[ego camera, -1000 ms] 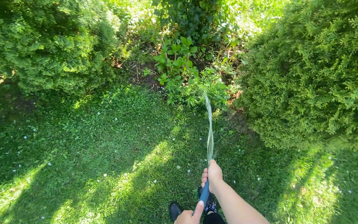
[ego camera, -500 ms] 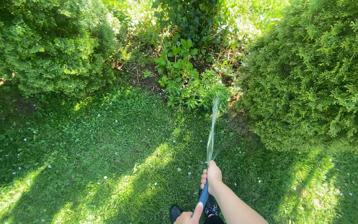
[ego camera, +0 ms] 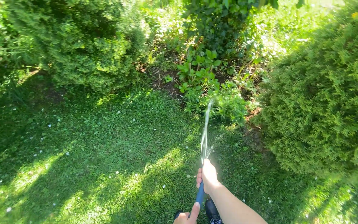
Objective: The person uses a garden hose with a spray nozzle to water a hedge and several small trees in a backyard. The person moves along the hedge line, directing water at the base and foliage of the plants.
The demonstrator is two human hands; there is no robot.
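Head view: thin blue hose (ego camera: 199, 195), water jet (ego camera: 206, 128) arcing.

A bare forearm with no sleeve, watch or band runs in from the near edge, right of centre, ending in the right hand (ego camera: 208, 176) — ungloved, no rings visible. The left hand (ego camera: 186, 217) shows only partly at the near edge — also ungloved. Dark footwear (ego camera: 210, 210) with a pale speckled pattern shows below.

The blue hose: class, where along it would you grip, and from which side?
Grip the hose just behind its spraying end, where the right hand wraps it, coming from behind. It is a thin round tube pointing away, so fingers close around it; the left hand steadies it lower down.
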